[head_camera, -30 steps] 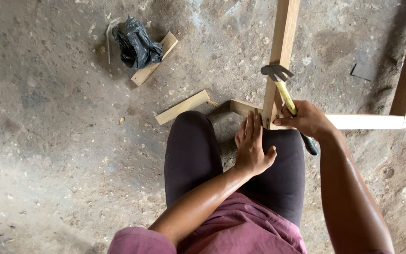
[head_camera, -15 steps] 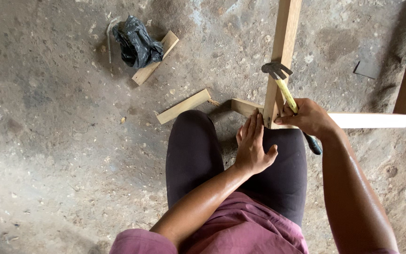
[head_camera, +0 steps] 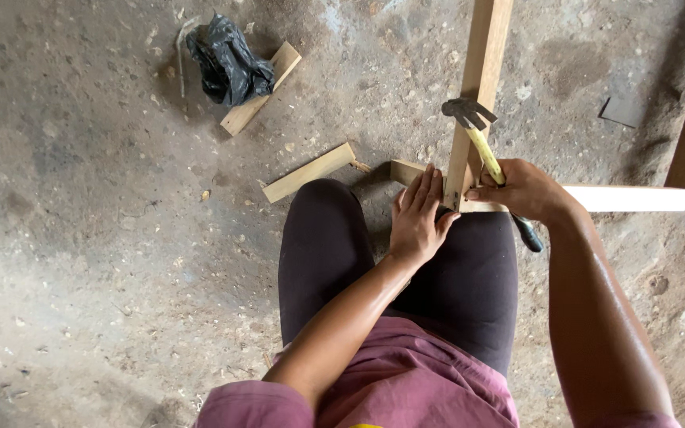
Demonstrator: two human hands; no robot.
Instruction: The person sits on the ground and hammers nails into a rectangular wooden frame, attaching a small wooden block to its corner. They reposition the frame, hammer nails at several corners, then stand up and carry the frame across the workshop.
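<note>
Head view: a claw hammer (head_camera: 485, 147) with a yellow shaft and black grip is held in the right hand (head_camera: 525, 190), the fingers wrapped tight about the shaft just below its middle. The steel head is seen above the hand, beside the upright rail of a pale wooden frame (head_camera: 477, 87) that lies on the concrete floor (head_camera: 105, 238). The frame's near corner is found just in front of the knees, where the upright rail meets a horizontal rail running off to the right; a second rail is seen at the far right edge. The left hand (head_camera: 418, 218) is laid flat on that corner, fingers straight and close together, gripping nothing. The joint itself is partly hidden by both hands. A short wood offcut (head_camera: 309, 172) lies just left of the corner, near the left knee. Farther off, at upper left, a crumpled black plastic bag (head_camera: 227, 63) rests on another wood offcut (head_camera: 267, 91). A small dark flat scrap (head_camera: 620, 111) is seen inside the frame, well apart from the hands.
</note>
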